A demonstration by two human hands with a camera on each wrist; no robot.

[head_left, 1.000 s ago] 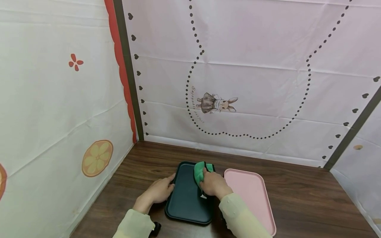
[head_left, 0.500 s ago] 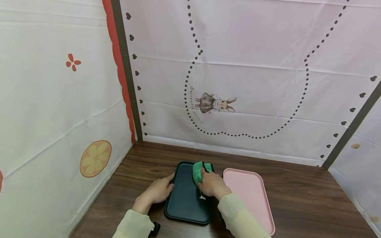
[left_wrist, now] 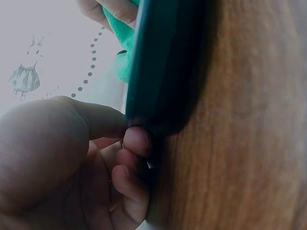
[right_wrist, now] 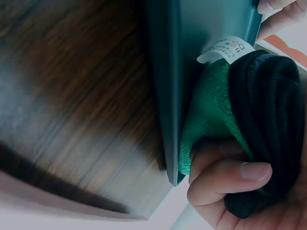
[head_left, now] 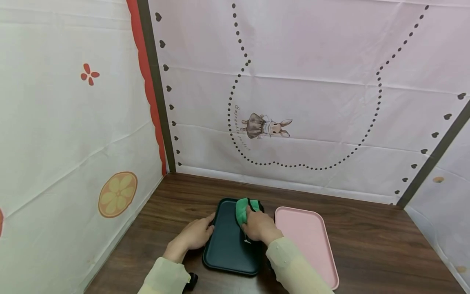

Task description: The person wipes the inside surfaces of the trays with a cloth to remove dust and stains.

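A dark green rectangular tray [head_left: 227,253] lies on the wooden table. Its left rim is pinched by my left hand [head_left: 192,234], thumb above and curled fingertips against the edge in the left wrist view. My right hand [head_left: 260,226] holds a folded green cloth [head_left: 241,210] on the tray's upper right part. In the right wrist view the cloth has a fuzzy green face, thick black trim [right_wrist: 268,110] and a white printed label [right_wrist: 228,50]. Fingers of the right hand curl round it. Below, the right hand and sleeve hide part of the tray's right edge.
A pink tray [head_left: 306,241] lies just right of the green one, partly covered by the right sleeve [head_left: 293,265]. Brown table surface [head_left: 374,245] extends to the right. Printed white cloth walls [head_left: 312,102] stand at the back and both sides.
My right hand and the green cloth have slid slightly left over the tray. The left hand keeps its hold on the rim, and the tray stays where it was.
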